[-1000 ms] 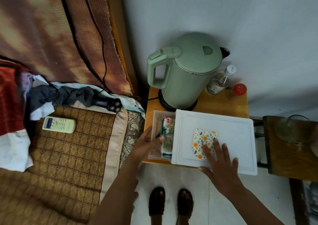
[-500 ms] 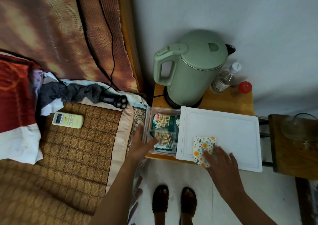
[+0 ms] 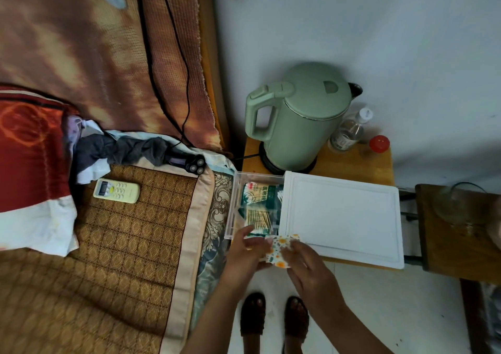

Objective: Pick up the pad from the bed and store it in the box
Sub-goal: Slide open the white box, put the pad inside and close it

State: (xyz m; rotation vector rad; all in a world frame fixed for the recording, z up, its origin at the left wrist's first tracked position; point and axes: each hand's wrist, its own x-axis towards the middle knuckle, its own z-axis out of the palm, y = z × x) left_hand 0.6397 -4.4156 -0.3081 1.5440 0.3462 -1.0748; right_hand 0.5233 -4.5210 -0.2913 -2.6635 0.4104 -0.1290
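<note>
The pad (image 3: 279, 248) is a small flat packet with an orange and yellow flower print. Both hands hold it just off the front edge of the box. My left hand (image 3: 245, 256) grips its left side and my right hand (image 3: 307, 264) pinches its right side. The box (image 3: 232, 204) is clear plastic, with its white lid (image 3: 341, 215) slid to the right. The open left part shows a green packet of cotton swabs (image 3: 259, 204) inside. The pad's lower half is hidden by my fingers.
A green kettle (image 3: 298, 117), a clear bottle (image 3: 349, 131) and a red-capped jar (image 3: 378, 145) stand behind the box on the small wooden table (image 3: 360, 166). The bed (image 3: 122, 245) on the left holds a remote (image 3: 116, 190), a shaver (image 3: 193, 164) and clothes. A dark wooden stool (image 3: 455, 242) stands at the right.
The box's lid has slid further right, exposing more of the inside. My right hand has drawn the pad off the lid toward me, and my left hand has left the box and taken the pad.
</note>
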